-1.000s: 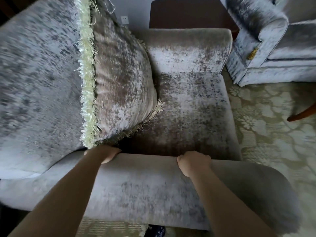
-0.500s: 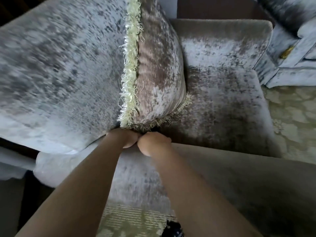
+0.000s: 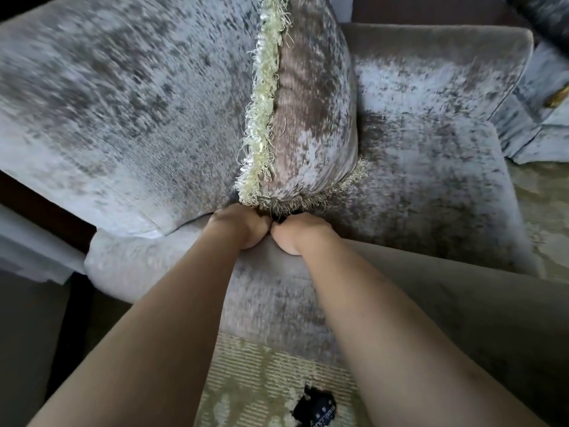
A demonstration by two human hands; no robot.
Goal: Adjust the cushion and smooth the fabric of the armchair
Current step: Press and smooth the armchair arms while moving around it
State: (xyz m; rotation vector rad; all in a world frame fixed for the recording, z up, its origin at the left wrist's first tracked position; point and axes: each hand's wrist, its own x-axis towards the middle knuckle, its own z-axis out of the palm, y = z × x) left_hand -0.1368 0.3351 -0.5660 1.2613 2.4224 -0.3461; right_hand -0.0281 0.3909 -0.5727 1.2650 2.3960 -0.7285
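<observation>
Both hands are together now at the near corner of the fringed cushion [image 3: 311,118], where a second ago they sat apart on the near armrest [image 3: 172,266], the right one well out along it. The left hand [image 3: 238,226] curls over the armrest's top edge just under the cushion's pale yellow fringe [image 3: 261,112], fingers bent and tucked out of sight. The right hand [image 3: 297,234] is touching it, knuckle to knuckle, also curled, fingers dipping into the dark gap below the cushion's corner; whether either is actually pinching fabric or fringe I cannot tell. The cushion stands on edge on the seat [image 3: 431,186], leaning against the armchair's backrest [image 3: 123,103]. Beyond the cushion, the far armrest [image 3: 437,44]. Below the near armrest lies a patterned green carpet [image 3: 261,380] with a dark object [image 3: 317,408] on it carrying small printed lettering, too tiny to read.
</observation>
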